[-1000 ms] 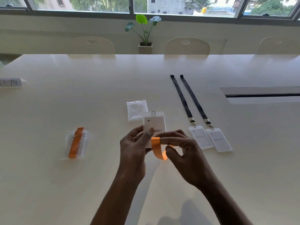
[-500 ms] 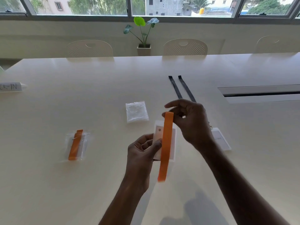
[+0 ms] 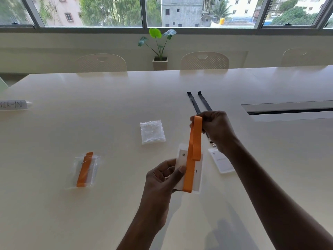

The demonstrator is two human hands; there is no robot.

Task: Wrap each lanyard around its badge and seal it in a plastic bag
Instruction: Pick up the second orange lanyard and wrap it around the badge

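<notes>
My left hand (image 3: pixel 162 177) grips a white badge (image 3: pixel 197 175) by its left edge, holding it above the table. An orange lanyard (image 3: pixel 191 159) runs lengthwise over the badge's face. My right hand (image 3: pixel 216 129) pinches the lanyard's loop above the badge's top edge, with the loose end hanging down over the card. An empty clear plastic bag (image 3: pixel 152 131) lies on the table beyond the badge. At the left lies a sealed bag (image 3: pixel 86 169) holding a badge wrapped in orange lanyard.
Two black lanyards (image 3: pixel 193 101) lie to the right, partly behind my right hand, with a white badge (image 3: pixel 222 163) showing under my wrist. A cable slot (image 3: pixel 288 111) is set into the table at right. A paper sign (image 3: pixel 13 105) lies at far left. Chairs and a potted plant (image 3: pixel 159 51) stand beyond the table.
My right hand lifted the orange lanyard from a small loop near the badge up and over its top edge. The lanyard now lies lengthwise across the badge, which my left hand kept holding.
</notes>
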